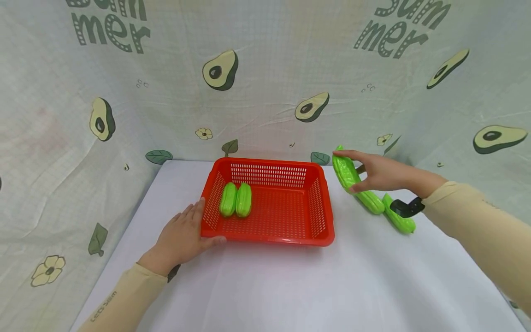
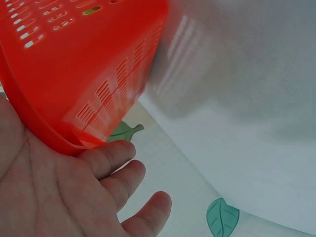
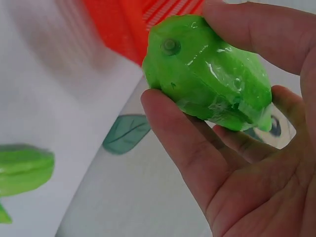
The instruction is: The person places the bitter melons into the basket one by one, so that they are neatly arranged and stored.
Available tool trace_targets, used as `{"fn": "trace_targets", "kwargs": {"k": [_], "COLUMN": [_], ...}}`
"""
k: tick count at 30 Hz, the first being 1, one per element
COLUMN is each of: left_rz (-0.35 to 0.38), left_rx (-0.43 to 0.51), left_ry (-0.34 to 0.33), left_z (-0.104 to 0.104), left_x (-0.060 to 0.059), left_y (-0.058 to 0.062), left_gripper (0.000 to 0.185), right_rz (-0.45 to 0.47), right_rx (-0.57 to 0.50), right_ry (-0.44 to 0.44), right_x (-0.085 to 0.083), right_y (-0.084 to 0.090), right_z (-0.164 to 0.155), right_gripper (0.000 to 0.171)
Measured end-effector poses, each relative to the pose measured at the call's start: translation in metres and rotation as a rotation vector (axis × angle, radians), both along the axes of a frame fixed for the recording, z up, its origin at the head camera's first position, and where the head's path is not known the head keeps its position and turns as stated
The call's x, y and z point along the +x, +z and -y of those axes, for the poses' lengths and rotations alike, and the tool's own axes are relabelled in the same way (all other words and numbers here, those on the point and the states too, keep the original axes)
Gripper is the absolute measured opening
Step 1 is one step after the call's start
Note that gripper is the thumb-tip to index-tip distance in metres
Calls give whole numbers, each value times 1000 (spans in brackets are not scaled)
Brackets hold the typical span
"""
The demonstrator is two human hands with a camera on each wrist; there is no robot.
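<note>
The red perforated basket (image 1: 269, 203) sits in the middle of the white surface (image 1: 290, 286), and everything else is placed against it. The left hand (image 1: 182, 237) lies at the basket's near left corner, fingers fairly straight along its side wall and thumb along its front rim, steadying it rather than gripping it; the left wrist view shows relaxed fingers (image 2: 106, 158) under the rim. Inside the basket, against its left wall, two green toy cucumbers (image 1: 235, 199) lie side by side, touching. To the right of the basket, above the surface, the right hand (image 1: 379, 173) pinches a third toy cucumber (image 1: 346, 171) between thumb and curled fingers, its tip tilted up toward the basket's far right corner. Two more toy cucumbers (image 1: 387, 210) lie on the surface further right, near the wrist. The step in hand looks like carrying the lifted cucumber over; the next move likely calls for swinging it leftward across the basket's right rim and lowering it beside the pair already inside.
</note>
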State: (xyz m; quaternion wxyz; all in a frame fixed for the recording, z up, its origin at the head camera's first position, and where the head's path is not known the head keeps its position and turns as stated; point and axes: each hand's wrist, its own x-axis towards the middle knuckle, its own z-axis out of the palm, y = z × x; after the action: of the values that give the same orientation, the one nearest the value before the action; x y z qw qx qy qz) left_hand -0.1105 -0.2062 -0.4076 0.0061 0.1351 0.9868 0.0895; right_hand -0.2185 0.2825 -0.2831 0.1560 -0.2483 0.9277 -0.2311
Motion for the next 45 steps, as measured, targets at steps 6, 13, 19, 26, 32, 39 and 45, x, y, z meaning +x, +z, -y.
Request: {"fn": "trace_targets", "kwargs": {"k": [6, 13, 19, 26, 32, 39, 45], "left_rz": [4, 6, 11, 9, 14, 13, 9], "left_rx": [0, 1, 10, 12, 11, 25, 30], "left_ry": [3, 8, 6, -4, 1, 7, 9], "left_z": [1, 1, 1, 1, 1, 1, 0], "left_x": [1, 0, 0, -1, -1, 0, 1], "left_y": [-1, -1, 0, 1, 2, 3, 5], "left_gripper": [119, 123, 125, 123, 124, 123, 123], "right_rz": [44, 91, 99, 113, 133, 163, 184], "right_rx": [-5, -24, 0, 62, 82, 97, 90], "right_ry": [20, 67, 99, 107, 130, 171, 170], "right_x": [-15, -30, -40, -48, -52, -53, -58], "right_y": [0, -6, -15, -23, -32, -39, -53], "right_z": [39, 85, 119, 149, 167, 182, 189], "right_gripper": [95, 96, 94, 91, 90, 89, 92]}}
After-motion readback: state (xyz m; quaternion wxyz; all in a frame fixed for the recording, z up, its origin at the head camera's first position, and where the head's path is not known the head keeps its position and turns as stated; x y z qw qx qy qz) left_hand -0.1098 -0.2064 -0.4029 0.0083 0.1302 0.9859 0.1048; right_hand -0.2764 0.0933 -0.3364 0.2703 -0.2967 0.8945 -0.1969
